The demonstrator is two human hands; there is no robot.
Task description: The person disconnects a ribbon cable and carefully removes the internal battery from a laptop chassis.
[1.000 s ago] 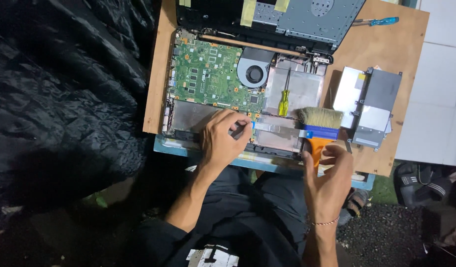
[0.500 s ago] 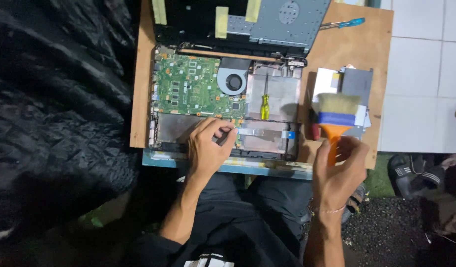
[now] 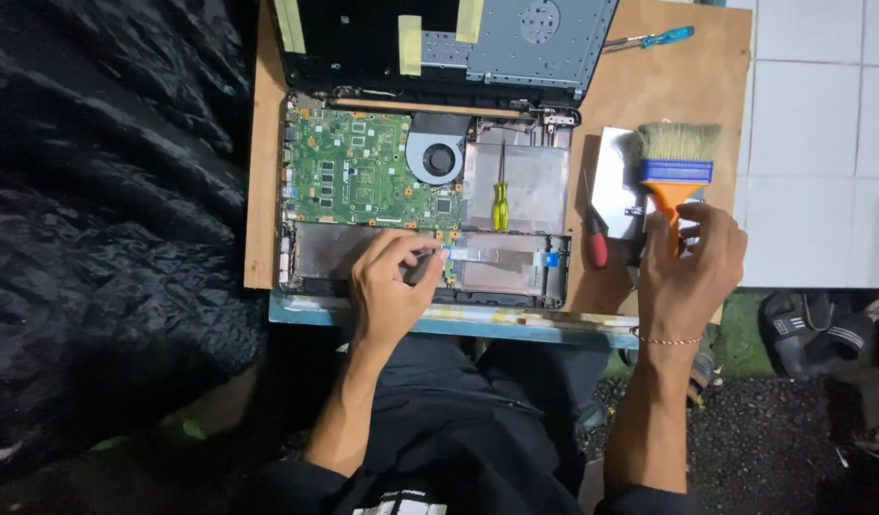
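Flat ribbon cable: lies along the lower edge of the opened laptop base, just below the green board, blue tab at its right end. Judged light, thin, limp and easily creased; best taken by the stiffened end or tab, never by the mid-span.

Left hand: rests on the base's lower edge, fingertips pinched together at the cable's left end near its connector. Grip nearly closed; whether on the cable end or on a small tool, cannot tell.

Brush: wide pale bristles, blue ferrule, orange handle; lies over a silver drive on the right of the surface. Judged light and stiff in the handle, soft at the bristles; handle offers the hold.

Right hand: grip closed around the lower handle.

Yellow screwdriver: lies on the silver plate beside the fan. Red-handled tool: just left of the brush hand. Blue screwdriver: top right. Lid: folded back, tape strips on it.
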